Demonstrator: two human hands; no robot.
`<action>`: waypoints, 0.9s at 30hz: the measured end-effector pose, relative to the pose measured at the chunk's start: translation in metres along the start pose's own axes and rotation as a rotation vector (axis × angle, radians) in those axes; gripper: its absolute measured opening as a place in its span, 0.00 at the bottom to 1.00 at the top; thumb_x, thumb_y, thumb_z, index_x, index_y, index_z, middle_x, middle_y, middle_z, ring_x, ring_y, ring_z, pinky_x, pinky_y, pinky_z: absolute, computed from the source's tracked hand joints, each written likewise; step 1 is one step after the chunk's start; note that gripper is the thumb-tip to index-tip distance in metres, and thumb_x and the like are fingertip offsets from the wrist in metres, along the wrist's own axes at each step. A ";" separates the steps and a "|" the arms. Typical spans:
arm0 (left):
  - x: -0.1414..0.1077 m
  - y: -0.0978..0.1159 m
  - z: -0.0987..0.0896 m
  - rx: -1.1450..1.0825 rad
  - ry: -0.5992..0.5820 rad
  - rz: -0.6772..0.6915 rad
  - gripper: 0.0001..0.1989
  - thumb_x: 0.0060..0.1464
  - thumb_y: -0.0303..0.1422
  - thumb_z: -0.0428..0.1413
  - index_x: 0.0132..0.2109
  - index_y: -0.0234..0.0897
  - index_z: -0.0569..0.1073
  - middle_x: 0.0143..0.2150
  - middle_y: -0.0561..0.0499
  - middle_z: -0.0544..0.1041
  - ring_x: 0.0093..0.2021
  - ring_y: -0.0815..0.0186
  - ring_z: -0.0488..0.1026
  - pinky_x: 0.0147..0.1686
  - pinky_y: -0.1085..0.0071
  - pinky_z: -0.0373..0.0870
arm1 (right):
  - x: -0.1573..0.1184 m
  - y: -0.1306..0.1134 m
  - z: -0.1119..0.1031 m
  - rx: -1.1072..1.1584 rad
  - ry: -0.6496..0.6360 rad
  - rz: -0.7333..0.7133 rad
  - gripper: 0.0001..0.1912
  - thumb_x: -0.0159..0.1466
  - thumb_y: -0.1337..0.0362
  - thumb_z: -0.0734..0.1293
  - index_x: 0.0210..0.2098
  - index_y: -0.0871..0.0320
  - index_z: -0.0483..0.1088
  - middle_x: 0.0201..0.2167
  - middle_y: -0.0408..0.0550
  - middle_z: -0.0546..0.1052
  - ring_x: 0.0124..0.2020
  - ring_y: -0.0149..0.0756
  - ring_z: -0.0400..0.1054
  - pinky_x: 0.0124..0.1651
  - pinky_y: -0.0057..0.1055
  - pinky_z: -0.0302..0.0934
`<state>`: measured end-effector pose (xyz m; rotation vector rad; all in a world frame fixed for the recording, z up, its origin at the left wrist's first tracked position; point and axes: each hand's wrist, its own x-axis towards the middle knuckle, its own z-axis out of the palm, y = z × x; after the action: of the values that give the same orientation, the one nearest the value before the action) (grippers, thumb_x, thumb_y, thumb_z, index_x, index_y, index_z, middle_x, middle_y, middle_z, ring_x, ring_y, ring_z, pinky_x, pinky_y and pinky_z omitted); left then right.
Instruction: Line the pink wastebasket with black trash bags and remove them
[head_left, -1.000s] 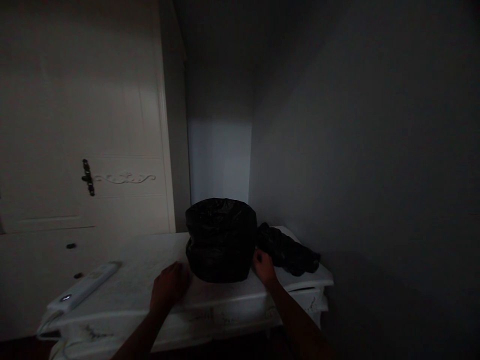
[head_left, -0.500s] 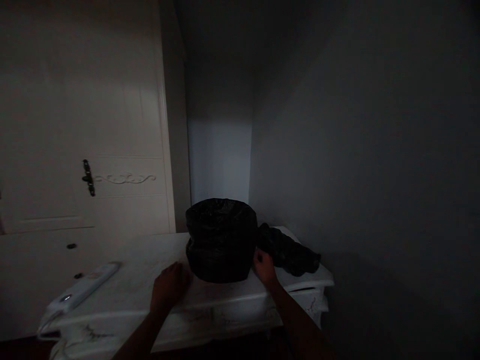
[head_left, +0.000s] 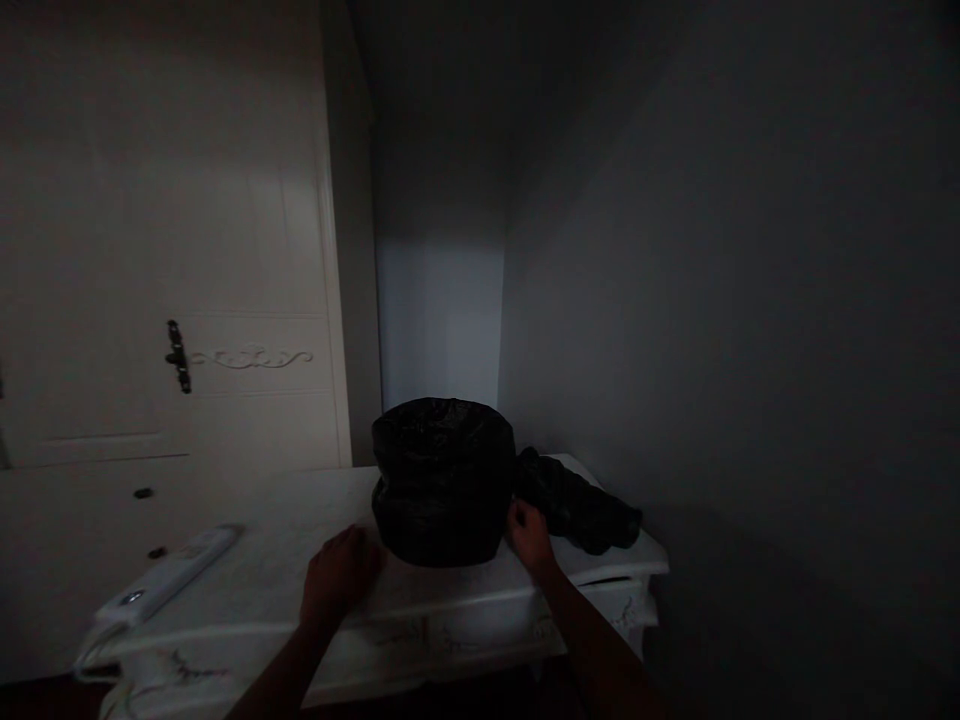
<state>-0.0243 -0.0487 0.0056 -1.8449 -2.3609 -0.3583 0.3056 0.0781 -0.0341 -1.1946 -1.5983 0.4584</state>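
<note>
Dim light on a white table [head_left: 315, 500], with a black bag [head_left: 442, 490] at centre stage

Closest to me, the table's front edge runs across, faint dark patterns on its face. Now my left hand [head_left: 343, 570]: knuckles up, fingers curled, just beside the bag; whether it touches the plastic, I can't tell. Over to my right hand [head_left: 529, 530], thumb and fingers bent in close together against the bag's lower right side, though it's too dark to say if they pinch it. Off to the left lies a power strip [head_left: 172, 575], cord at its near end. Between my hands, the bag stands on the table, broad and round, creased and shiny. Right next to it, a black plastic bundle [head_left: 581, 505] lies slantwise. Farther back, a pale cabinet [head_left: 247, 240] shows a dark handle [head_left: 178, 357] and scroll carving, and a grey wall [head_left: 712, 300] fills the right.
</note>
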 end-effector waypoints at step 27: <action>0.000 -0.002 0.003 -0.017 0.013 -0.001 0.20 0.67 0.41 0.45 0.52 0.35 0.75 0.58 0.33 0.79 0.57 0.49 0.77 0.52 0.58 0.70 | 0.001 0.001 -0.001 0.008 -0.002 -0.017 0.22 0.63 0.52 0.57 0.28 0.58 0.76 0.27 0.51 0.79 0.32 0.40 0.72 0.39 0.32 0.63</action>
<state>-0.0262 -0.0479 0.0022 -1.8425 -2.3581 -0.3913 0.3071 0.0791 -0.0335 -1.1739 -1.6062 0.4545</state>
